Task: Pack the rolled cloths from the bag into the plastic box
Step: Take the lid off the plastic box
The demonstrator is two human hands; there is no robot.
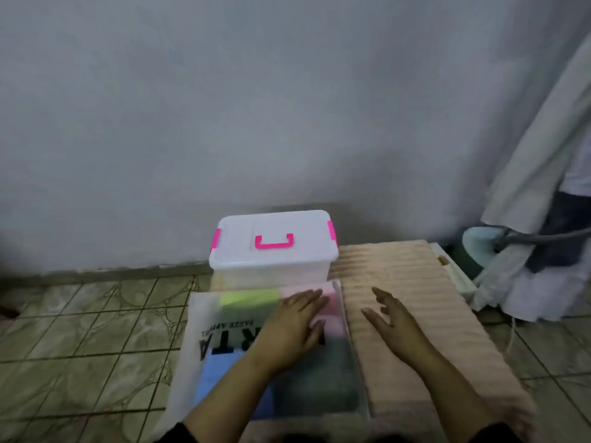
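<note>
Floor (80, 330): tiles, on the left.
Bag (204, 318): see-through with black letters, lying flat on the worktop (415, 282). Green, pink, blue and dark cloths (246, 297) show through it.
Box (271, 247): clear plastic, pink clips and handle, lid on. It sits just behind the bag, by the wall (256, 107).
Left hand (294, 324): flat on the bag, fingers straight, holding nothing.
Right hand (388, 318): over the ribbed peach worktop, fingers spread wide, holding nothing.
</note>
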